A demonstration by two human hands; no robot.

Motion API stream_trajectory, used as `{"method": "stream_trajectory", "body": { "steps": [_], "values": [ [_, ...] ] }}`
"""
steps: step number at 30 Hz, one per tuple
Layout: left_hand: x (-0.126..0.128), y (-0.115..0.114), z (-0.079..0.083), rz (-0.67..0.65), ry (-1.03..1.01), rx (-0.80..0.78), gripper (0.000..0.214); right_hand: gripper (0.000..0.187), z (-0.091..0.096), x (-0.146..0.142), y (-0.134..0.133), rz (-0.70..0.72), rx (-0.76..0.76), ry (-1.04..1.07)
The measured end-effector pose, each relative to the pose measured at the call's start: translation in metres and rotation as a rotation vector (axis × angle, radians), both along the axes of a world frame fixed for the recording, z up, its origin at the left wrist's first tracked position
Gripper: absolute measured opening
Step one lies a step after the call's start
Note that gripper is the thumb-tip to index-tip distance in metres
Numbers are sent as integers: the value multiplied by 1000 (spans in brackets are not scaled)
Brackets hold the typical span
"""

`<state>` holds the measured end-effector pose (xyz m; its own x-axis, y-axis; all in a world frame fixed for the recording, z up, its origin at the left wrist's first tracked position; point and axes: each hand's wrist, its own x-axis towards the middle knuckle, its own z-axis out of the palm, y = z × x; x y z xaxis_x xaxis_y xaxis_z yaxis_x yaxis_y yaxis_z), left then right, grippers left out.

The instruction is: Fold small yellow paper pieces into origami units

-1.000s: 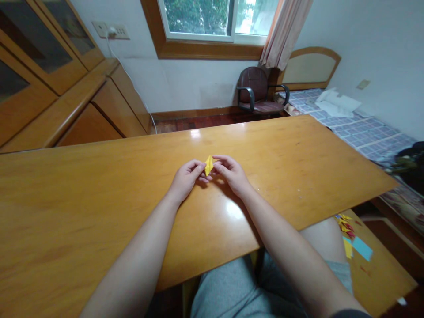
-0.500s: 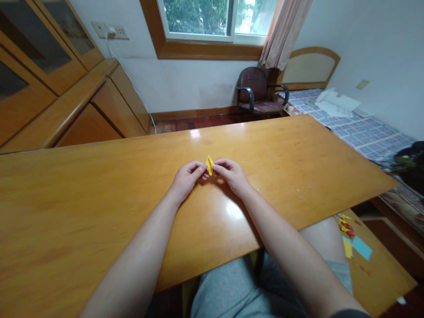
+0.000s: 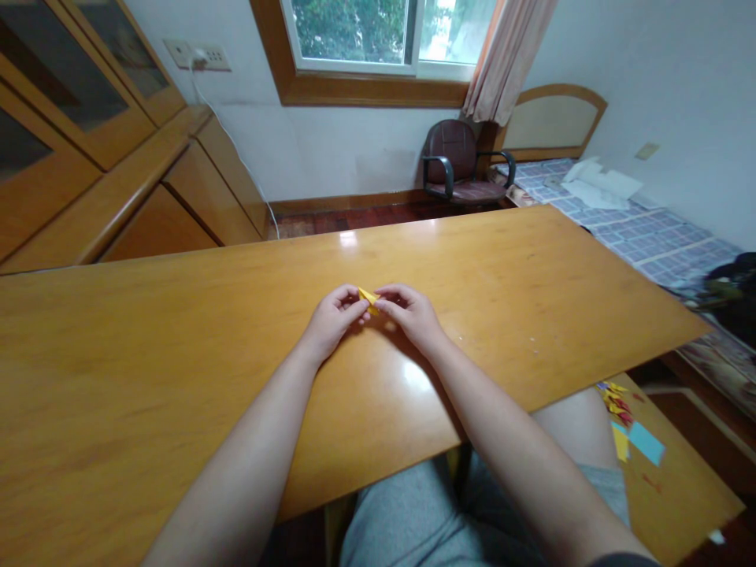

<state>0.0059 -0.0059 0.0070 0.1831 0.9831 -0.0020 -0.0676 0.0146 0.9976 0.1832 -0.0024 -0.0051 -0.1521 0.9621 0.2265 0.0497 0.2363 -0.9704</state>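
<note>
Yellow folded paper [image 3: 367, 296] between hands [image 3: 331, 321]

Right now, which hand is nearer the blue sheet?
Right. The right hand is forward and left of the blue sheet; the left hand is farther left.

We see a glossy wooden table [image 3: 177, 354] with tiny white specks [image 3: 533, 345] toward its right. At near right, a lower wooden bench [image 3: 685, 504] bears folded yellow and red paper pieces [image 3: 617, 407], a light blue sheet [image 3: 646, 443] and a yellow sheet [image 3: 620, 443]. Our far-right bed [image 3: 655, 236] carries white sheeting [image 3: 602, 187] and a dark bundle [image 3: 735, 299].
</note>
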Motion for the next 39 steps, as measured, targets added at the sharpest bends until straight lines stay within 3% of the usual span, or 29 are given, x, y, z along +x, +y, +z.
{"method": "stream_trajectory", "body": {
  "steps": [6,16,24,39],
  "values": [
    [2,1,-2,24,-78,12,25,30,0,-3,-4,-1,59,-24],
    [2,0,-1,10,-98,-23,31,10,10,0,-9,-101,390,-264],
    [3,-1,-1,10,-62,-14,30,14,8,2,-13,-121,588,-517],
    [6,-2,1,47,-67,27,20,23,14,2,-14,-139,738,-721]
  ]
}}
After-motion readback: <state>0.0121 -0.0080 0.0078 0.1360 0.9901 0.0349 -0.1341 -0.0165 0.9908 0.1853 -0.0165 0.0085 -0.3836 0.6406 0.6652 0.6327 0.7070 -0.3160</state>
